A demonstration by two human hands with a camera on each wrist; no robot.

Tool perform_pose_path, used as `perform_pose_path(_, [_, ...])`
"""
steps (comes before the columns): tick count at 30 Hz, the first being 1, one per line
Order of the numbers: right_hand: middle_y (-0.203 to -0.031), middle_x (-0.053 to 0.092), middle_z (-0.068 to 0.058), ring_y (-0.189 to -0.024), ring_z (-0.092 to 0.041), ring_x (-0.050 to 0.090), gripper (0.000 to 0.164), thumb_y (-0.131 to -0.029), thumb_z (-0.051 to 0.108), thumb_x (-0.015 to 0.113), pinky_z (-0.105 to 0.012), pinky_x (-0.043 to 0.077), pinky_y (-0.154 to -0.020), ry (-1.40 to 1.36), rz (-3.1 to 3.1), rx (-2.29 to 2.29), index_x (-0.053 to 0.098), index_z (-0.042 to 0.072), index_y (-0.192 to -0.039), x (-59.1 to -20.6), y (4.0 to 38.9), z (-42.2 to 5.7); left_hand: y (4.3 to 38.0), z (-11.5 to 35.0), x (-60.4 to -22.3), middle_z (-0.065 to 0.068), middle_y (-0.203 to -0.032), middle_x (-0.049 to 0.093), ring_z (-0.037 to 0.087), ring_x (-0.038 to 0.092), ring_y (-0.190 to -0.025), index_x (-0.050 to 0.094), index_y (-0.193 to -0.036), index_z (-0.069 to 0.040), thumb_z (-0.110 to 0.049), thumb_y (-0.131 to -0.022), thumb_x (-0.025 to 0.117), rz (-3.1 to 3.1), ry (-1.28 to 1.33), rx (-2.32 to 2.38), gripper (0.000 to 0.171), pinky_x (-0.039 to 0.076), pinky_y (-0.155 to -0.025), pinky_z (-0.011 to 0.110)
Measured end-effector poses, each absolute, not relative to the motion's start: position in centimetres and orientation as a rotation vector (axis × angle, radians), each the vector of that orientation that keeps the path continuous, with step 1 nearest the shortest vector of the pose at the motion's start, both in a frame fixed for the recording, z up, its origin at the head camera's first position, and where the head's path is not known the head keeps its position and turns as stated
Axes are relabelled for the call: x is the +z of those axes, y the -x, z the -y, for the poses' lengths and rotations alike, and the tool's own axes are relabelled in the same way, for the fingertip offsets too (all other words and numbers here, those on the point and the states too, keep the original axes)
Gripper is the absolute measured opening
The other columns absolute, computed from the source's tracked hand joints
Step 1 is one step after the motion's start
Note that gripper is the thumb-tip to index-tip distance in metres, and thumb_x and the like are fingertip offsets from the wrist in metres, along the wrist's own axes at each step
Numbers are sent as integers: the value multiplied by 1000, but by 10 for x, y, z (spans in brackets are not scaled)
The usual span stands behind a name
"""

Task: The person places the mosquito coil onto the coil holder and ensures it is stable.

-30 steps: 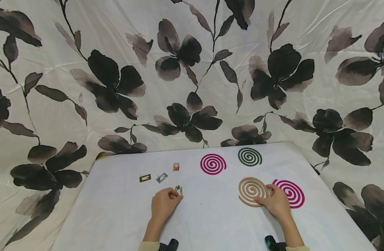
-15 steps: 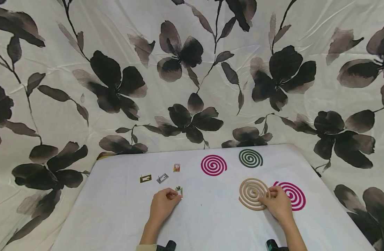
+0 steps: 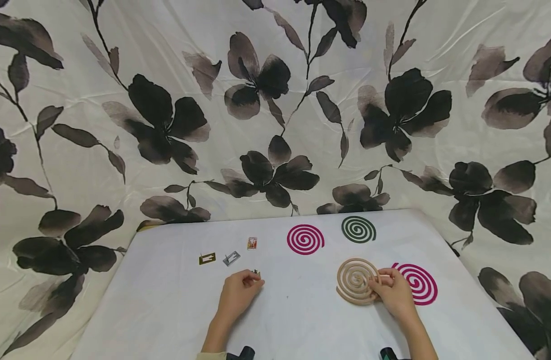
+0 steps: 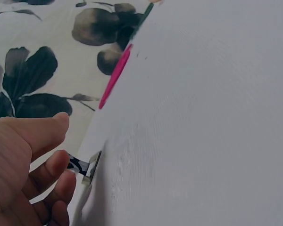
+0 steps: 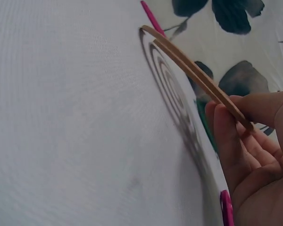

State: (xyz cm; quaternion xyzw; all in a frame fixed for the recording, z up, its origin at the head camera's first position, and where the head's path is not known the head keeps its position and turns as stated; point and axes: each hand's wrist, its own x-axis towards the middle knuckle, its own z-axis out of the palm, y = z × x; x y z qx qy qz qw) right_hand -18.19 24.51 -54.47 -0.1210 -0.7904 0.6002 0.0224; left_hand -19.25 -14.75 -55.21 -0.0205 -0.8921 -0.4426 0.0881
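Note:
My right hand (image 3: 396, 295) pinches the right edge of a tan mosquito coil (image 3: 357, 281) between thumb and fingers. In the right wrist view the tilted coil (image 5: 193, 68) casts a spiral shadow on the white table below. My left hand (image 3: 238, 294) is at a small metal coil stand (image 3: 256, 273), mostly hidden behind the fingers in the head view. Seen from the left wrist, the stand (image 4: 92, 168) has its tab at the fingertips, with the thumb and fingers loosely bent and spread apart.
A gold stand (image 3: 207, 258), a silver stand (image 3: 231, 258) and a red-patterned one (image 3: 252, 243) lie beyond my left hand. Pink (image 3: 305, 239) and green (image 3: 358, 229) coils lie at the back; another pink coil (image 3: 421, 284) lies partly behind my right hand.
My right hand has tilted the tan coil up and shifted it slightly left. My left fingers now cover more of the small stand.

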Motion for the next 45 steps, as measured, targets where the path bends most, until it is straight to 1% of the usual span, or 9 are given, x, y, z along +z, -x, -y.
perform_pose_path(5, [-90, 71, -9, -69, -10, 64, 46, -86, 4, 72, -27, 56, -61, 413, 2343, 1987, 48, -6, -125, -546, 183, -244, 193, 138, -551, -11, -65, 57, 8, 52, -60, 71, -81, -20, -21, -82, 79, 2639, 113, -1337, 7, 44, -54, 24])
perform_pose_path(12, [-91, 71, -10, -74, -11, 66, 51, -87, 5, 73, -28, 57, -65, 433, 2258, 2121, 46, -8, -128, -544, 183, -241, 195, 125, -551, -9, -66, 56, 10, 51, -61, 71, -82, -19, -20, -85, 77, 2604, 165, -1400, 6, 44, -54, 24])
perform_pose_path(20, [-91, 72, -6, -76, -11, 67, 50, -88, 7, 72, -29, 57, -68, 478, 2242, 2158, 47, -5, -129, -548, 181, -241, 195, 111, -551, -8, -74, 62, 11, 56, -66, 72, -87, -15, -20, -88, 74, 2581, 267, -1552, 4, 49, -60, 25])
perform_pose_path(27, [-95, 72, -7, -75, -10, 67, 52, -89, 10, 71, -27, 56, -68, 488, 2205, 2211, 45, -6, -131, -547, 180, -241, 197, 98, -556, -8, -77, 63, 10, 56, -67, 72, -90, -14, -20, -89, 73, 2589, 325, -1618, 6, 49, -59, 24])
perform_pose_path(33, [-95, 71, -7, -74, -9, 66, 52, -90, 12, 71, -27, 56, -67, 472, 2204, 2231, 45, -6, -131, -544, 182, -238, 200, 91, -553, -7, -78, 63, 11, 56, -68, 72, -91, -12, -19, -89, 71, 2595, 326, -1636, 8, 48, -59, 24])
perform_pose_path(36, [-93, 71, -6, -73, -9, 66, 51, -90, 11, 71, -26, 56, -67, 485, 2195, 2236, 46, -6, -130, -543, 182, -238, 201, 87, -552, -7, -80, 63, 11, 57, -69, 72, -93, -11, -17, -90, 70, 2611, 351, -1672, 7, 49, -60, 24])
perform_pose_path(39, [-93, 71, -6, -73, -9, 66, 50, -90, 10, 70, -26, 56, -66, 485, 2192, 2239, 45, -7, -130, -544, 182, -238, 202, 80, -552, -6, -82, 64, 11, 59, -70, 72, -97, -9, -18, -91, 68, 2632, 386, -1723, 11, 50, -60, 24])
perform_pose_path(45, [-93, 71, -7, -74, -10, 66, 48, -91, 8, 68, -26, 56, -67, 490, 2189, 2253, 44, -7, -130, -547, 182, -240, 207, 68, -554, -4, -82, 65, 10, 61, -69, 71, -98, -7, -16, -91, 69, 2631, 427, -1753, 12, 51, -61, 24])
